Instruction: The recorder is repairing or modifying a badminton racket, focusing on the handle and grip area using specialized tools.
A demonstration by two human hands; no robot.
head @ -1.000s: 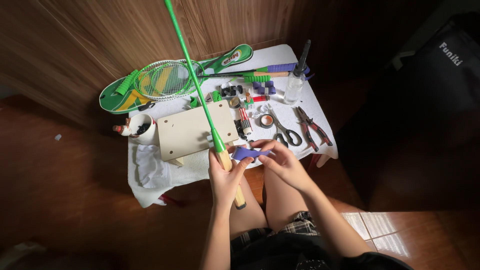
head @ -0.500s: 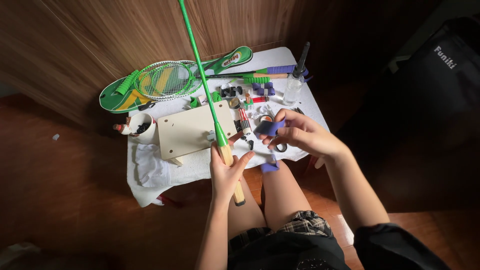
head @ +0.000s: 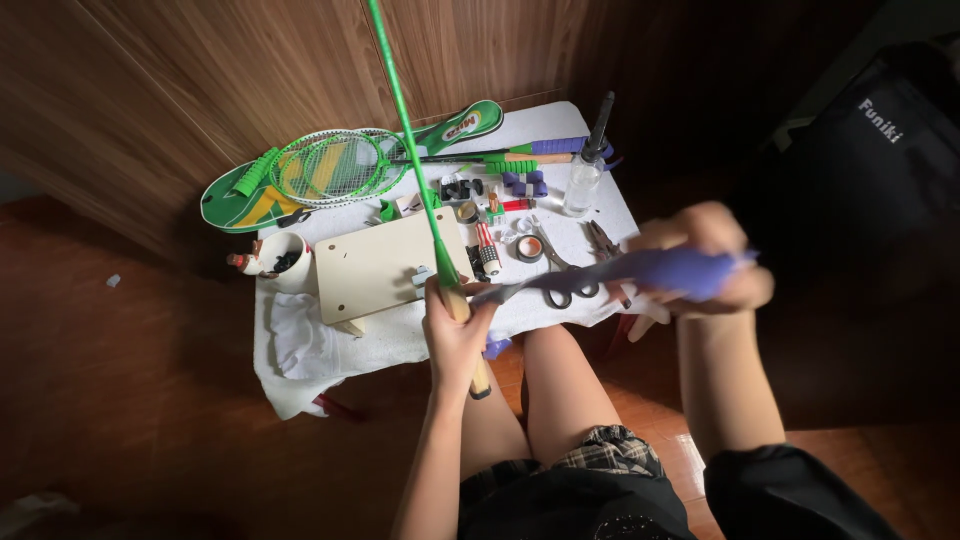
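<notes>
Gripping the green racket's bare wooden handle (head: 462, 318) in our left hand (head: 455, 335), we stretch a purple grip tape (head: 640, 272) out to the right, clenched in our right hand (head: 700, 262). Wrapping looks barely begun: most of the handle shows uncovered above our knees, off the tabletop (head: 400, 325).

We see a racket shaft (head: 408, 130), thin and bright green, rising steeply from the bare wooden handle (head: 466, 330) up past the top edge of the view. The handle is held upright, its butt end pointing down between the knees. A purple grip tape (head: 640, 272) stretches sideways from the handle, taut, blurred, ending in a bunched purple mass.
</notes>
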